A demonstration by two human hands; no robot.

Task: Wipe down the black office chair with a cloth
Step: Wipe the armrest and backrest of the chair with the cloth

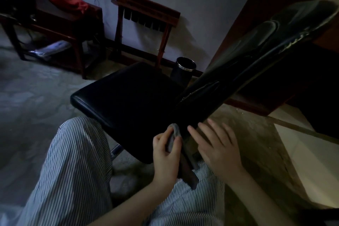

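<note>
Close in: left hand (166, 154) pinches a bunched grey cloth (175, 131) between thumb and fingers, with a loose tail hanging down toward the lap. Right hand (220, 149) holds nothing, its fingers straight and spread. The fingertips reach the low edge of the backrest (266, 47), but light is too dim to tell whether they touch.

Black office chair (132, 93) lies straight ahead of both hands. Its seat is forward and left, with the near corner just above the cloth. Backrest is the long piece: its axis runs from the gap between the hands up and away to the far right, tilted rather than upright.

Cloth hand is nearer the join of seat and back, and the free hand sits on the backrest's right flank. My read is that the next wipe would follow that diagonal outward while the free hand steadies.

Striped trousers (73, 170) show below, and a dark bin (183, 69) stands beyond the seat
</note>
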